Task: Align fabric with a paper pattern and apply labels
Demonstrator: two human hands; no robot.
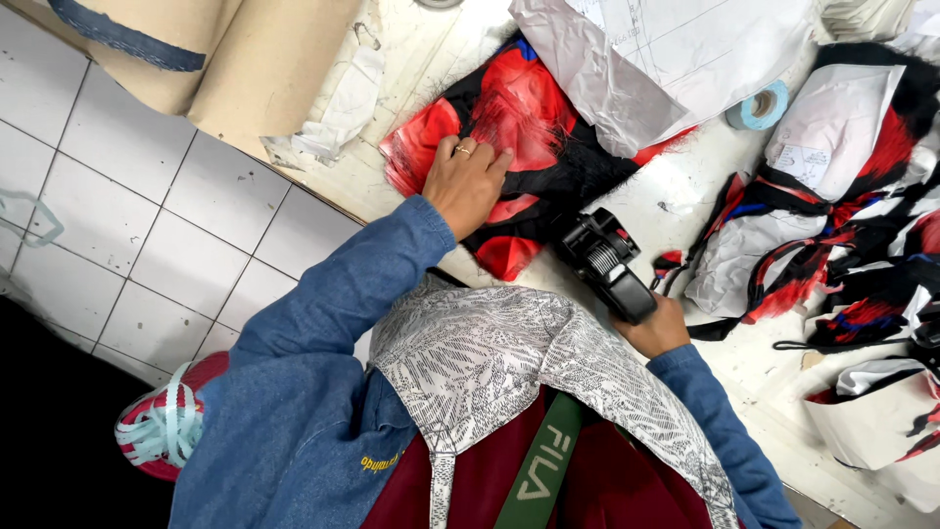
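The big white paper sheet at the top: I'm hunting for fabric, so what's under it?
The white paper sheet covers the far end of the red and black fabric; anything else beneath is hidden.

A left hand (467,181) rests flat on red and black fabric (509,147) spread on a white table (685,196). Just right of the fabric, the right hand (658,328) grips a black tagging gun (605,263). Beyond the fabric lies crumpled paper (646,59).

My left hand (468,181) flat on fabric piece (519,147) on table (441,49). Paper sheet (666,59) beyond hand, overlapping fabric. My right hand (658,328) right of left, holding tagging gun (607,263). Tape roll (759,106) beyond right hand. Fabric-and-paper heap (842,206) right of right hand.
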